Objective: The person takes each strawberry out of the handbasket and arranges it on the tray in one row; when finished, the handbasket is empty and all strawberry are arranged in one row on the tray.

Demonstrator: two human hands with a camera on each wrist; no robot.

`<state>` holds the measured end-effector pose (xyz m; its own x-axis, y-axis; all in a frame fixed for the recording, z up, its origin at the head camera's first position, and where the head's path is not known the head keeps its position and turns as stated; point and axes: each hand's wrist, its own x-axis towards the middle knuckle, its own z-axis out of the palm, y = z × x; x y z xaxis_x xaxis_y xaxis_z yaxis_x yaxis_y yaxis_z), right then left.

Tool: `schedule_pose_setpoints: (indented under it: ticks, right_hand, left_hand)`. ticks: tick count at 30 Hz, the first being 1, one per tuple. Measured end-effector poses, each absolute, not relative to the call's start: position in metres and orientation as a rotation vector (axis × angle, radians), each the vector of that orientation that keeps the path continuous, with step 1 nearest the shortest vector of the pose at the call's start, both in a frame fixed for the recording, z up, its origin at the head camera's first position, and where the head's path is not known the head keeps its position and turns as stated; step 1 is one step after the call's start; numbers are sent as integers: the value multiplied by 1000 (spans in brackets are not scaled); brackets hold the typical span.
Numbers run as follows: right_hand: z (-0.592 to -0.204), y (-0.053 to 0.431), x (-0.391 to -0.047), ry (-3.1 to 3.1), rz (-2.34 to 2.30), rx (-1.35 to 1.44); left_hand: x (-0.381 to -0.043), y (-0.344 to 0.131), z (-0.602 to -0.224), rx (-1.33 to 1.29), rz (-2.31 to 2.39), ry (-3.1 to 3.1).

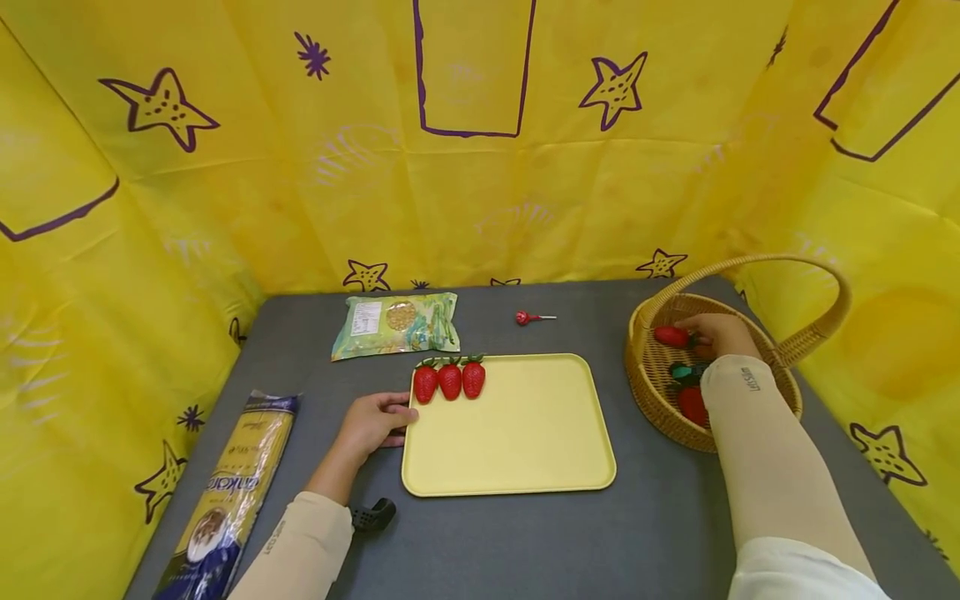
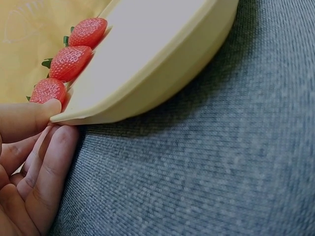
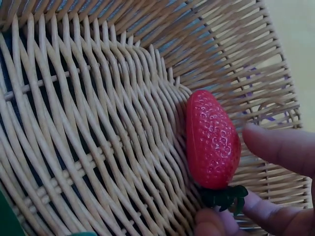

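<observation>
**Sleeves (image 1: 780, 467) nearest the camera, tray (image 1: 525, 433) and basket (image 1: 638, 367) beyond**

At far left, a yellow curtain (image 1: 52, 333), star-printed, running on round the back and the right side. Next, on the grey table (image 1: 525, 550), a long packet (image 1: 225, 500), slanted and partly out of view. Pinches the tray's left rim with the left hand (image 1: 375, 421), thumb on top and fingers curled beneath, with only the rim's thickness between. Close by the wrist, something black (image 1: 373, 515), partly hidden. Farther back, a green bag (image 1: 397, 325), flat on the table behind the tray's left end. On the tray, three strawberries (image 1: 450, 382), side by side in the far left corner, leaves over the far rim. Behind the tray, a red lollipop (image 1: 522, 317), stick pointing right.

At right, the basket, handle arched over. Reaches inside with the right hand (image 1: 723, 333), to a single strawberry (image 3: 211, 140) near the wicker wall: thumb tip just beside the red flesh, other fingers bent about the leafy end. Cannot tell whether firmly gripped. Nearer in the basket, a red piece (image 1: 692, 406) and something green (image 1: 684, 372), too indistinct to name.
</observation>
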<state>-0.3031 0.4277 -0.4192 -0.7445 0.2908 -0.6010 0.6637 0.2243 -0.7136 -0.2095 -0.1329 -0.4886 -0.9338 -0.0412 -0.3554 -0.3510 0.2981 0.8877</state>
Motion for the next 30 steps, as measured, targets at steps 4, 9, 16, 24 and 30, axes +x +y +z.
schedule_pose_setpoints:
  ticks: [4, 9, 16, 24, 30]
  right_hand:
    - [-415, 424, -301, 2178, -1404, 849]
    - [-411, 418, -297, 2210, -1316, 804]
    - [-415, 414, -298, 2217, -1399, 831]
    - [-409, 421, -296, 2146, -1491, 581]
    - [-399, 423, -292, 2229, -1523, 538]
  left_hand:
    - [-209, -132, -487, -360, 1684, 2302]
    - [-210, -132, -487, -363, 1683, 2303]
    - [-209, -131, -488, -357, 1688, 2302]
    - [-208, -131, -487, -352, 1696, 2296]
    - [-207, -131, -487, -348, 1703, 2302]
